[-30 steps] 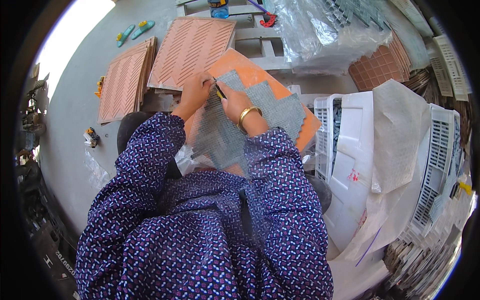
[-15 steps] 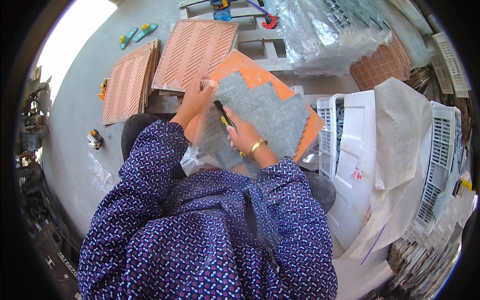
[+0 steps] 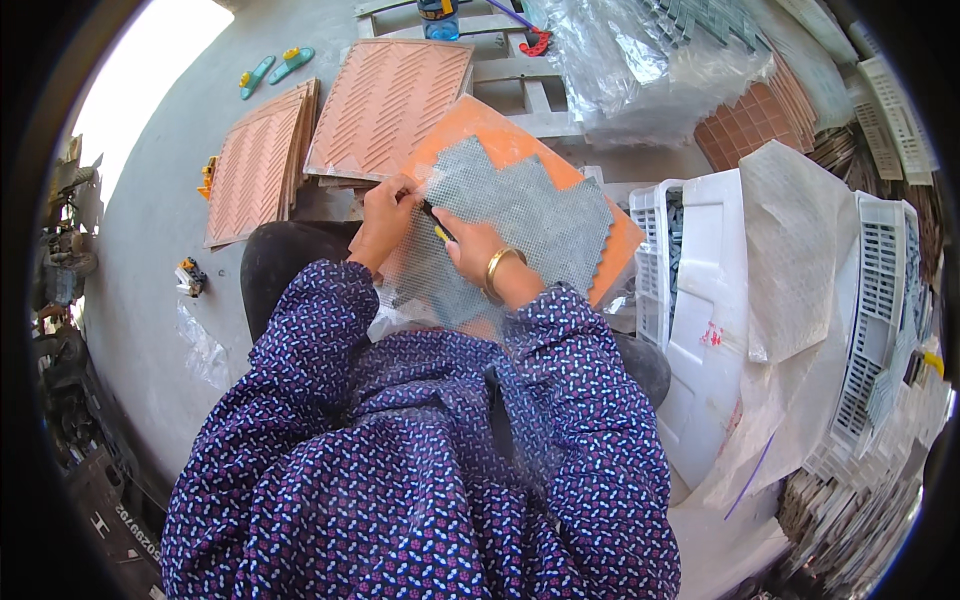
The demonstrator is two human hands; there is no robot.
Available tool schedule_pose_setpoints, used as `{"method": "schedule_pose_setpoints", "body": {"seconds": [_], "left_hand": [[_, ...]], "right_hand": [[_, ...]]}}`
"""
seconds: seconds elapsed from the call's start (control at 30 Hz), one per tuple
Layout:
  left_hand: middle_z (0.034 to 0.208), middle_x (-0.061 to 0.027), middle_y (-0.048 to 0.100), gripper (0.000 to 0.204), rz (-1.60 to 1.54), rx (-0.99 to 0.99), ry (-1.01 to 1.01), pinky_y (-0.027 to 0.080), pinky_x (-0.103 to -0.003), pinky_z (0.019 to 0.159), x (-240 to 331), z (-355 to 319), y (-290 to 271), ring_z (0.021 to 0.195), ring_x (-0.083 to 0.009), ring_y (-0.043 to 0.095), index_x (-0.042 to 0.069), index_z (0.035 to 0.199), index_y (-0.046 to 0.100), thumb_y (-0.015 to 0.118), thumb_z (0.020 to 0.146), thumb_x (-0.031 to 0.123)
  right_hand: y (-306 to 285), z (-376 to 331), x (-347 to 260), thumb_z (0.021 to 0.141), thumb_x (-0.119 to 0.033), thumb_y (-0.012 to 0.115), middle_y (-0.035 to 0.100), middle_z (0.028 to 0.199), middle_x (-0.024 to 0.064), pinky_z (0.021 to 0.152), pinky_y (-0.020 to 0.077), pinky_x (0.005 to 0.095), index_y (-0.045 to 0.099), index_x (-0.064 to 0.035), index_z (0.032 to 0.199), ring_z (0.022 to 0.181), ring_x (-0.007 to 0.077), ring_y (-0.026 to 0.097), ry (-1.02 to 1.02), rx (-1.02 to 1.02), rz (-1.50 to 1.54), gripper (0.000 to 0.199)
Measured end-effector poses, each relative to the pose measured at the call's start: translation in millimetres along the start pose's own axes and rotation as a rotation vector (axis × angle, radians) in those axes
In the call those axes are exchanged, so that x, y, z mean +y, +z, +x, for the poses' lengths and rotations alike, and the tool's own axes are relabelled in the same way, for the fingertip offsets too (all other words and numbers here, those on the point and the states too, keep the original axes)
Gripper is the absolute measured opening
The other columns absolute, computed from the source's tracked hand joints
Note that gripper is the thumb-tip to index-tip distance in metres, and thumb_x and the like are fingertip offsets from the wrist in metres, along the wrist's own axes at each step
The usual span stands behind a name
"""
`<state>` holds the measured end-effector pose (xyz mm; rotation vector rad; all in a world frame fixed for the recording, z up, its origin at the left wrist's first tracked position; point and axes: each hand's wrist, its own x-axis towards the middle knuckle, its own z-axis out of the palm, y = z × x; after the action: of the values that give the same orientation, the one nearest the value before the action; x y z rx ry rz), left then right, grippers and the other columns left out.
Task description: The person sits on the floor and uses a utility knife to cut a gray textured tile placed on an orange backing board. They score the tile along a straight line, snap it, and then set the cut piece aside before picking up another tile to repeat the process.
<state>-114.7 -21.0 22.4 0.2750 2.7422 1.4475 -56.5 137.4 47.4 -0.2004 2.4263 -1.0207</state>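
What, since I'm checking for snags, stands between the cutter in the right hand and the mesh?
Nothing visible stands between the cutter in the right hand and the mesh. The left hand pinches the mesh's edge just beside the cutter's tip; whether that tip touches the mesh is too small to tell.

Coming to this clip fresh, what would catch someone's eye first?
Probably the bright orange board in the centre, with a grey mesh-covered sheet with a stepped edge lying on it. At the sheet's upper left, the left hand pinches the mesh beside the right hand, which holds a black-and-yellow tool below a gold bangle. Toward the upper left, teal slippers lie on the grey floor.
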Motion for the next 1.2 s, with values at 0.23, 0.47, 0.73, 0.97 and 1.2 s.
{"method": "schedule_pose_setpoints", "body": {"seconds": [0.23,0.47,0.73,0.97,1.2], "left_hand": [[0.066,-0.0088,0.056,0.012,-0.040,-0.005,-0.045,0.043,-0.025,0.057,4.2,-2.1,-5.1,0.059,-0.0142,0.052,-0.002,0.081,0.055,0.061,0.072,0.003],[0.067,-0.0084,0.057,0.015,-0.014,-0.089,-0.075,0.043,-0.026,0.058,-8.1,-31.4,-4.4,0.062,-0.0144,0.054,-0.002,0.084,0.056,0.060,0.073,0.007],[0.066,-0.0091,0.057,0.011,-0.036,0.016,-0.082,0.043,-0.026,0.058,-15.6,-30.7,2.5,0.060,-0.0142,0.054,-0.003,0.080,0.058,0.060,0.071,0.004],[0.067,-0.0075,0.057,0.010,-0.082,-0.001,-0.127,0.042,-0.025,0.057,-13.3,-27.1,-1.1,0.060,-0.0128,0.052,-0.002,0.079,0.058,0.059,0.072,0.006],[0.076,-0.0066,0.055,0.016,-0.037,-0.136,-0.068,0.042,-0.026,0.059,-7.9,-50.7,-8.7,0.066,-0.0123,0.051,0.000,0.078,0.057,0.064,0.072,0.013]], "right_hand": [[34.6,-31.2,10.2,0.081,-0.008,0.046,0.058,0.069,0.0135,0.057,0.0486,0.0350,0.030,-0.0177,0.130,0.057,0.0245,0.057,-0.042,0.098,0.200,0.052],[23.8,-1.0,14.5,0.083,-0.008,0.042,0.054,0.062,0.0067,0.046,0.0476,0.0276,0.031,-0.0205,0.130,0.047,0.0128,0.054,0.019,0.155,0.244,0.050],[23.5,-3.3,5.5,0.080,-0.011,0.049,0.058,0.086,0.0228,0.071,0.0454,0.0418,0.034,-0.0176,0.128,0.076,0.0377,0.056,-0.043,0.046,-0.050,0.051],[48.7,-39.2,7.5,0.079,-0.010,0.050,0.059,0.075,0.0204,0.067,0.0464,0.0410,0.028,-0.0189,0.130,0.070,0.0366,0.057,-0.047,0.033,-0.026,0.056],[48.4,-36.5,14.7,0.079,-0.005,0.049,0.059,0.068,0.0117,0.051,0.0480,0.0284,0.029,-0.0190,0.131,0.054,0.0197,0.058,0.051,0.154,0.342,0.058]]}}
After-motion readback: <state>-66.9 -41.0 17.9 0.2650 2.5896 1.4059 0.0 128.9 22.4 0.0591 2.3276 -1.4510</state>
